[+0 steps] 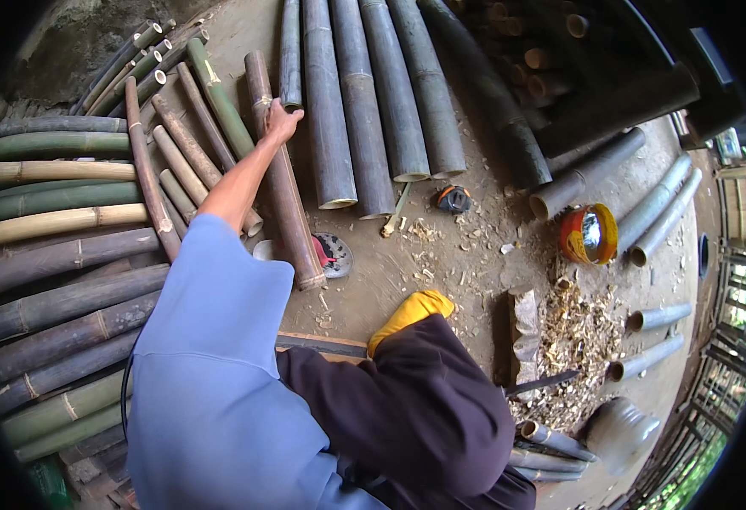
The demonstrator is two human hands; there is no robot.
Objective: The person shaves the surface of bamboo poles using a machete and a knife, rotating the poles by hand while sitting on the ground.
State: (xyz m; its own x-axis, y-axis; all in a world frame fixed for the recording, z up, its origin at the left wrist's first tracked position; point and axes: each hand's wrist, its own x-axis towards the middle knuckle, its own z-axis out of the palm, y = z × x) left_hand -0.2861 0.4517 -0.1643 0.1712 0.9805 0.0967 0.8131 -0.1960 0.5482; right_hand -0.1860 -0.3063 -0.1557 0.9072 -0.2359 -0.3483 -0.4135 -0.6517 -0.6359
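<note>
Head view: we look down on an earthen floor (475, 246) strewn with wood chips (572, 327).
Left hand (281, 121): our fingers lie flat and spread on a brown bamboo pole (283, 183), gripping nothing.
Right hand: we cannot see it.
Pole: it lies on the floor between thinner canes (186, 161) and thick dark culms (373, 102).
Surroundings: stacked bamboo (50, 255) at left, a tape measure (453, 199) beyond.

thick bamboo poles (364, 102): 5 | tape measure (453, 199): 1 | yellow glove (408, 313): 1 | machete (543, 383): 1
</note>
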